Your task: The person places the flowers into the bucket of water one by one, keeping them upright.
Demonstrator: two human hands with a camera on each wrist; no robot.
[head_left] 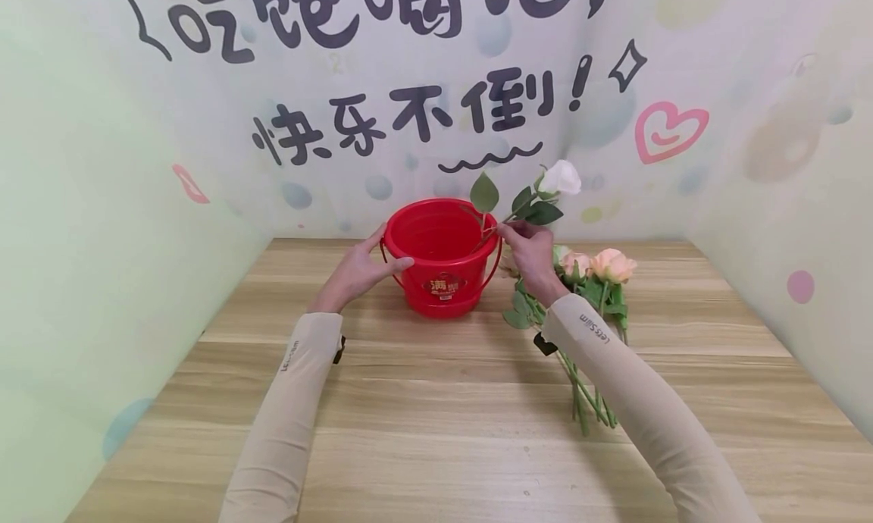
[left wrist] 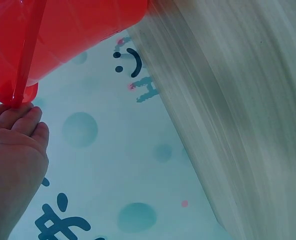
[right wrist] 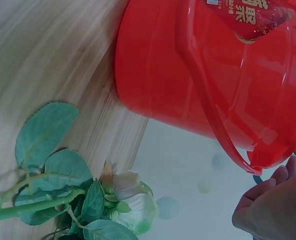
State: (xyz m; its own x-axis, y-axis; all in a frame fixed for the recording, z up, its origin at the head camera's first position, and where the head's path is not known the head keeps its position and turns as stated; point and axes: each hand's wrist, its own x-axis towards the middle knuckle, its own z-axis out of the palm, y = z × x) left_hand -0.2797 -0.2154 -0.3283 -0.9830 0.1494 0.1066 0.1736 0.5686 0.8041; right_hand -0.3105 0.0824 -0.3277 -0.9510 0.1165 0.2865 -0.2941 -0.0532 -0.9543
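A red bucket with a gold-lettered label stands upright on the table. My left hand holds its left rim, the thumb along the front edge and the fingers at the far side. In the left wrist view, the fingertips of that hand lie under the rim by the handle's end. My right hand, at the right rim, pinches the stem of a white rose. The rose leans right, above the rim, while the lower stem slants into the bucket. A leaf on it stands up over the opening.
Several peach and pale roses with long green stems lie on the wooden table, right of the bucket and partly under my right forearm. A printed wall cloth hangs close behind the bucket, with side panels at left and right.
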